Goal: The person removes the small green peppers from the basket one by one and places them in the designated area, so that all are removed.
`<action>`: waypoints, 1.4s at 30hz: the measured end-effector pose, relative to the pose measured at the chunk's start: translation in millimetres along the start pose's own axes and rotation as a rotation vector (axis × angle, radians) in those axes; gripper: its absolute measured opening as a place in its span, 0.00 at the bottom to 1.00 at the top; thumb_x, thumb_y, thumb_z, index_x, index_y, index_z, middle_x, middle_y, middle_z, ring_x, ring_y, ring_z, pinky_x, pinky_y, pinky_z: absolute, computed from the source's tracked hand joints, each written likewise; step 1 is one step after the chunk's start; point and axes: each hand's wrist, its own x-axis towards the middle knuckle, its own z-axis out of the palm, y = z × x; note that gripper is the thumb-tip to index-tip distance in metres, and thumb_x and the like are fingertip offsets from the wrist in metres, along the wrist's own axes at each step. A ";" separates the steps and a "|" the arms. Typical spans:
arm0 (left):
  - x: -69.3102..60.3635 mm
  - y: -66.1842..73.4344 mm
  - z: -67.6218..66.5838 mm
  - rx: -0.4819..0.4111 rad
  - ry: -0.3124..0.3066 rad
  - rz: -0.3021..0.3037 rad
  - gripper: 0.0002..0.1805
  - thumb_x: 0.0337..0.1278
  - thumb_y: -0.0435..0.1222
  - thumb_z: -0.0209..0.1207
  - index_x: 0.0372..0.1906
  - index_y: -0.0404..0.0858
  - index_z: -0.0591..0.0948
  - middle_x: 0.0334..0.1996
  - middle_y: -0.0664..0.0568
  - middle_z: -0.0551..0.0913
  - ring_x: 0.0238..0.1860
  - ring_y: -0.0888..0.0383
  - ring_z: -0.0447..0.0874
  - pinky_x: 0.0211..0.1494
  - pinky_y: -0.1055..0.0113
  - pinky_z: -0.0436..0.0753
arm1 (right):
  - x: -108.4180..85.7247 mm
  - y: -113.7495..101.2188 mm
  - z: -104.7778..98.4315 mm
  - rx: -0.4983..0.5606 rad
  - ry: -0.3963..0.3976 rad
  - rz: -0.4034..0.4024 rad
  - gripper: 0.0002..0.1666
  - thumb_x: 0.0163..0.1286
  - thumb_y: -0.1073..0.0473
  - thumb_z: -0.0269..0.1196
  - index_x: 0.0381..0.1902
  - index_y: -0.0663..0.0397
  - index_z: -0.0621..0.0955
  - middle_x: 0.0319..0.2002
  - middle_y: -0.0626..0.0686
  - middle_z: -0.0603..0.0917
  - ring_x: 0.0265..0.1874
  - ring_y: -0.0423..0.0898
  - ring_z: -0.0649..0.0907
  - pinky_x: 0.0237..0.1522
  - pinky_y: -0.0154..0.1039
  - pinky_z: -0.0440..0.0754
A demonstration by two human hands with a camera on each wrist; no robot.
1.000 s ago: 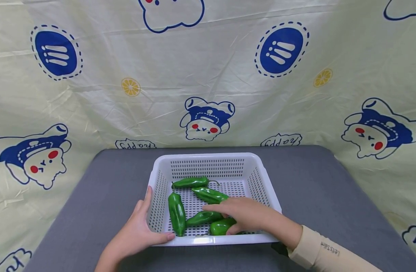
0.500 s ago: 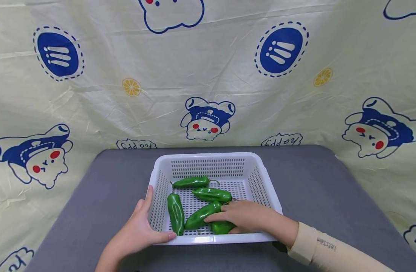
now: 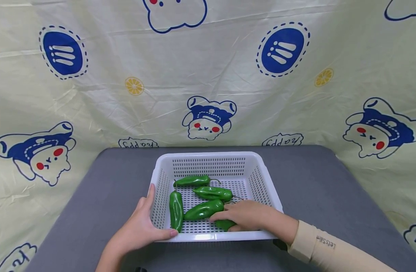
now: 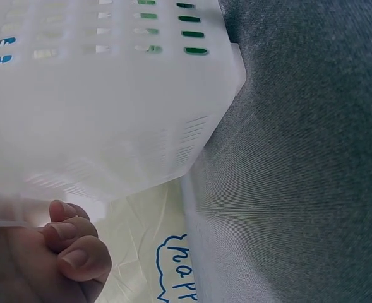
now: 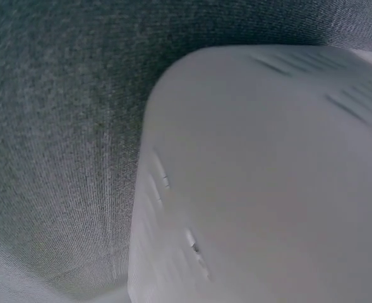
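A white perforated plastic basket (image 3: 208,237) stands on the grey table and holds several green peppers. My left hand (image 3: 139,224) grips its left front corner, thumb on the front rim. In the left wrist view the curled fingers (image 4: 78,249) show at the basket's rim. Inside the front right part, my right hand (image 3: 246,215) has its thumb and fingers around a green pepper (image 3: 225,225), which it partly covers. Another green pepper (image 3: 204,210) lies just left of these fingers. In the right wrist view only the basket's outer wall (image 5: 255,170) and the table appear; the hand is out of sight there.
One pepper (image 3: 176,211) lies lengthwise along the basket's left side. Two more, a middle pepper (image 3: 212,193) and a back pepper (image 3: 192,181), lie crosswise. The grey table (image 3: 313,181) extends to both sides, with a printed curtain (image 3: 160,75) behind it.
My right hand has lowered onto the front right pepper and now covers more of it. The pepper beside it has shifted and turned, lying slightly farther back. The left hand keeps its grip.
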 end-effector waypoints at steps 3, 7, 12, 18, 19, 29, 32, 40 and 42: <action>1.2 -0.9 -0.2 0.003 -0.002 0.008 0.81 0.25 0.59 0.79 0.80 0.47 0.33 0.59 0.39 0.65 0.51 0.53 0.70 0.56 0.58 0.76 | 0.2 1.2 -0.7 0.022 -0.006 0.017 0.29 0.68 0.49 0.66 0.64 0.21 0.72 0.35 0.42 0.78 0.28 0.36 0.72 0.33 0.34 0.75; 1.6 -1.6 -4.1 -0.002 -0.036 0.045 0.81 0.26 0.56 0.80 0.80 0.45 0.33 0.60 0.38 0.64 0.53 0.52 0.67 0.59 0.55 0.75 | 1.0 3.1 -1.2 0.042 -0.014 0.043 0.28 0.67 0.47 0.66 0.63 0.20 0.72 0.41 0.43 0.81 0.31 0.37 0.75 0.38 0.37 0.78; 0.7 -2.7 -10.1 -0.001 -0.087 0.091 0.81 0.28 0.53 0.80 0.79 0.42 0.31 0.61 0.37 0.62 0.56 0.50 0.64 0.62 0.52 0.73 | 1.7 6.7 -1.3 0.065 -0.023 0.098 0.31 0.64 0.45 0.69 0.63 0.20 0.72 0.46 0.42 0.82 0.38 0.38 0.78 0.46 0.42 0.80; 1.3 -2.7 -10.8 -0.016 -0.098 0.087 0.81 0.28 0.54 0.80 0.79 0.42 0.31 0.63 0.35 0.61 0.57 0.50 0.65 0.62 0.57 0.74 | 0.2 10.2 -4.7 0.117 -0.010 0.171 0.39 0.56 0.45 0.75 0.63 0.20 0.71 0.51 0.40 0.82 0.44 0.38 0.79 0.50 0.44 0.79; 1.4 -2.9 -10.6 -0.025 -0.098 0.087 0.81 0.29 0.53 0.80 0.79 0.42 0.31 0.65 0.35 0.60 0.58 0.50 0.65 0.62 0.59 0.74 | -0.4 10.6 -6.2 0.138 -0.008 0.184 0.39 0.56 0.46 0.75 0.64 0.21 0.71 0.51 0.40 0.82 0.43 0.38 0.79 0.49 0.44 0.79; 2.0 -5.6 -9.7 -0.175 -0.128 0.158 0.79 0.34 0.45 0.80 0.78 0.40 0.28 0.76 0.30 0.45 0.60 0.43 0.72 0.53 0.68 0.80 | -15.5 18.7 -31.7 0.351 0.096 0.208 0.39 0.59 0.44 0.72 0.66 0.29 0.69 0.52 0.41 0.78 0.40 0.40 0.77 0.39 0.38 0.77; 1.8 -5.3 -10.0 -0.191 -0.130 0.160 0.79 0.34 0.44 0.80 0.78 0.41 0.28 0.76 0.30 0.45 0.60 0.42 0.72 0.53 0.67 0.81 | -23.2 20.9 -42.4 0.430 0.154 0.193 0.39 0.59 0.43 0.73 0.66 0.31 0.69 0.51 0.42 0.78 0.40 0.42 0.78 0.38 0.37 0.79; -1.5 -6.0 -8.7 -0.146 -0.122 0.119 0.80 0.33 0.47 0.80 0.79 0.41 0.28 0.75 0.31 0.46 0.62 0.44 0.69 0.55 0.73 0.76 | -49.5 39.2 -54.4 0.591 0.271 0.207 0.44 0.58 0.46 0.74 0.68 0.34 0.66 0.51 0.52 0.79 0.40 0.46 0.80 0.36 0.36 0.84; -1.8 -5.9 -8.5 -0.147 -0.122 0.116 0.80 0.33 0.47 0.80 0.79 0.41 0.28 0.75 0.32 0.46 0.62 0.44 0.69 0.55 0.73 0.76 | -55.3 45.3 -54.2 0.613 0.292 0.205 0.43 0.59 0.48 0.74 0.68 0.38 0.66 0.51 0.54 0.79 0.41 0.48 0.80 0.36 0.37 0.84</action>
